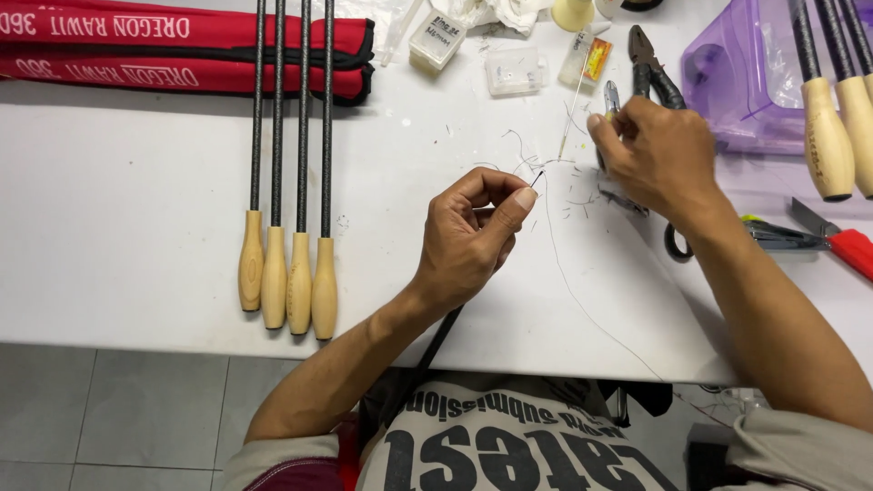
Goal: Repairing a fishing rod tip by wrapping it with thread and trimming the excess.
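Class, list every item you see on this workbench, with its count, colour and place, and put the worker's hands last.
rods with wooden handles: four, black and tan, table left
rods in tub: three, same colours, right edge
fabric cases: two, red, top left
plastic tub: one, purple, top right
pliers: one, black, top centre
small boxes: two, clear, top centre
cutter: one, red handle, right
thread: one, thin, dark, centre
left hand: pinches rod tip
right hand: holds small tool

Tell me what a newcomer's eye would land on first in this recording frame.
Probably the two bare hands at mid-table: the left hand pinches a thin dark rod tip with a fine thread trailing off the table edge, while the right hand grips a small tool beside black pliers. Next, four dark rods with pale wooden handles lie side by side at left, below red fabric cases.
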